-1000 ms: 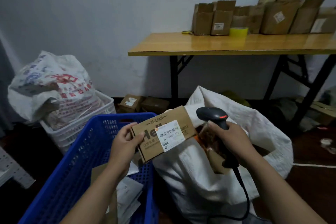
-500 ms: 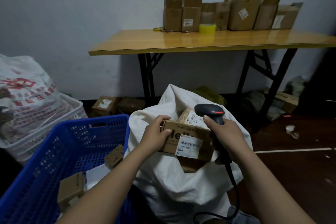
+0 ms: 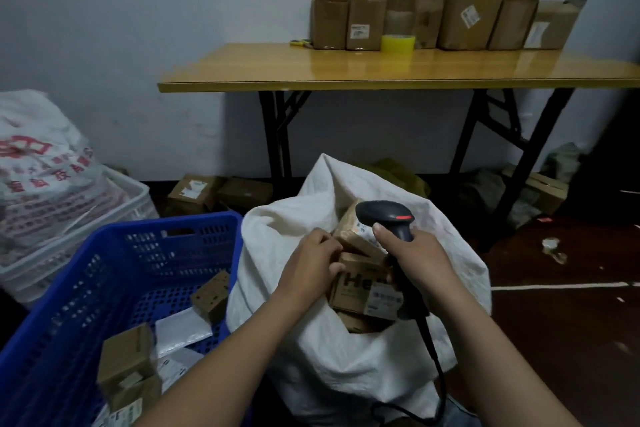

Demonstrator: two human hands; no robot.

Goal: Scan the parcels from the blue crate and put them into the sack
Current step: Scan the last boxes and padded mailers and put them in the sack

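Gripping a printed cardboard parcel (image 3: 360, 291) at its upper left edge with the left hand (image 3: 313, 260), fingers curled over the top and thumb lying across the front face. Holding that parcel low inside the open mouth of the white woven sack (image 3: 346, 357), label facing up, resting against other brown parcels already in there. Clasping a black barcode scanner (image 3: 386, 217) by its handle in the right hand (image 3: 420, 260), fingers wrapped round the grip and forefinger lying along the front, with the scanner head raised above the sack opening and its cable trailing down over the sack. Keeping both hands close together, the right wrist touching the parcel's right end.

Leaving, in the blue crate (image 3: 121, 270) just left of the sack, a small brown box (image 3: 211, 298), a larger carton (image 3: 126, 357) and white mailers (image 3: 181, 326). Facing a yellow-topped folding table (image 3: 346, 69) carrying a row of open cardboard boxes (image 3: 467, 17) and a yellow tape roll (image 3: 398, 44). Passing, at far left, a white crate (image 3: 69, 253) bearing a printed bag (image 3: 45, 166).
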